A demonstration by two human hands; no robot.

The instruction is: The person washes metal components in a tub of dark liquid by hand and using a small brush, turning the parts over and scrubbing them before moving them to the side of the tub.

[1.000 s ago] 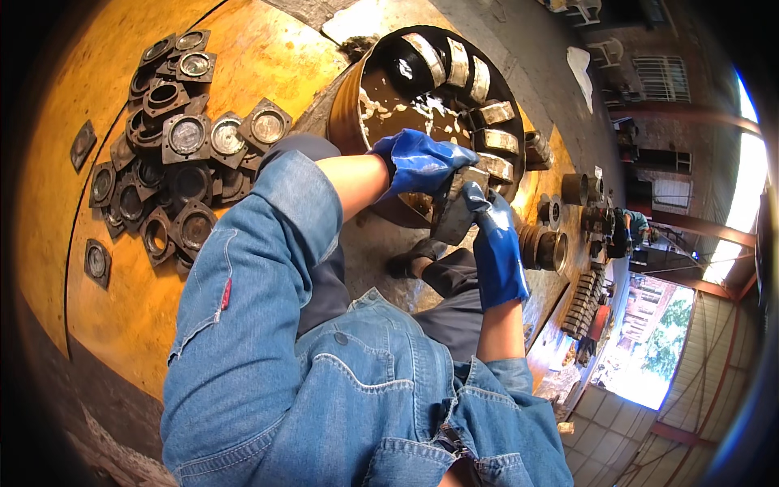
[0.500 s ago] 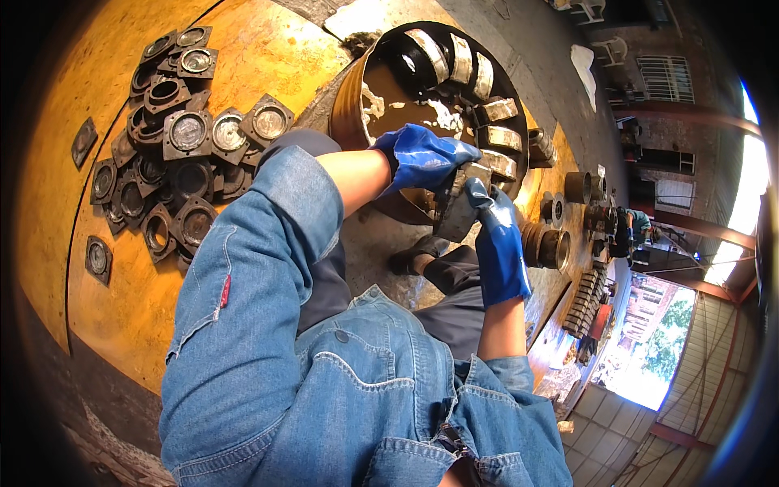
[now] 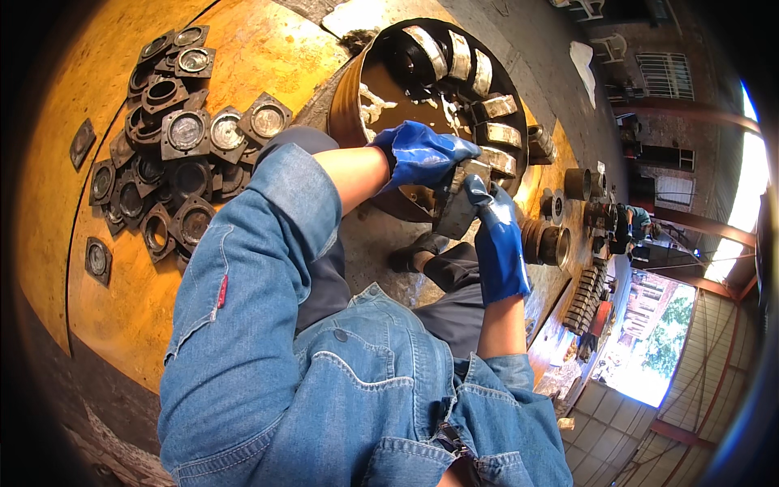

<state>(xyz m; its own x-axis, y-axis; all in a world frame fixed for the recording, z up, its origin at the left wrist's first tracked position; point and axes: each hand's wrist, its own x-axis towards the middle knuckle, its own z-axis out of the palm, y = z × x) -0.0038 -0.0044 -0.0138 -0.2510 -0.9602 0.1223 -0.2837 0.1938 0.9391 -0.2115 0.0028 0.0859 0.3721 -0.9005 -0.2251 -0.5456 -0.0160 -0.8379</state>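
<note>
One dark metal block (image 3: 456,215) is grasped between the gloved left hand (image 3: 426,154) and right hand (image 3: 493,223), at the near side of a round tub (image 3: 347,101). It looks heavy, rigid and probably slick, best held by opposite edges. At least six pale-edged pieces (image 3: 499,135) line the tub; two square flanges (image 3: 98,260) lie apart from an uncountable heap (image 3: 185,134).

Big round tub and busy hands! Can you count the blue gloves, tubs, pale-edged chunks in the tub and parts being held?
Blue gloves (left hand, right hand): 2
Round tub: 1
Pale-edged chunks showing in the tub: 6
Dark metal part held between the hands: 1
Total: 10
</note>
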